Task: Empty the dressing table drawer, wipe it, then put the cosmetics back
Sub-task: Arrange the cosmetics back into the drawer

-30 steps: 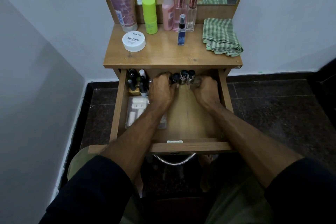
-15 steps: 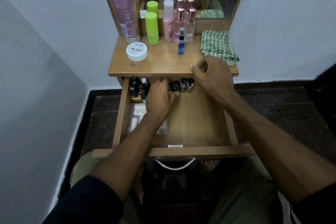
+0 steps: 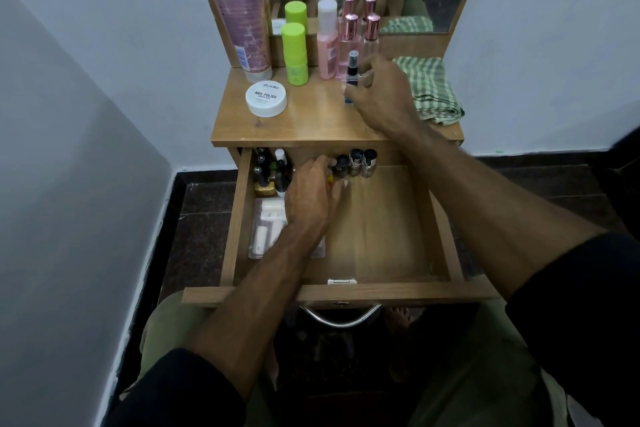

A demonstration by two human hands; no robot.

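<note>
The wooden drawer [image 3: 346, 289] is pulled out under the table top [image 3: 311, 125]. Dark nail polish bottles [image 3: 356, 163] stand in a row at its back, and more bottles [image 3: 270, 170] fill the back left corner. A clear packet [image 3: 265, 229] lies along the left side. My left hand [image 3: 311, 198] rests at the drawer's back, fingers curled over a small bottle with a bit of yellow showing. My right hand [image 3: 381, 97] is up on the table top, fingers closed around a small blue spray bottle [image 3: 353, 66].
On the table top stand a white nail polish remover jar [image 3: 266, 99], a green stick [image 3: 295, 52], a tall pink tube [image 3: 239, 7], a pink bottle [image 3: 327, 42] and perfume bottles [image 3: 350, 35]. A folded green checked cloth [image 3: 433, 90] lies at the right. Walls close in on both sides.
My right hand has left the drawer and risen to the table top, closing on the spray bottle. My left hand has stayed at the back of the drawer.
</note>
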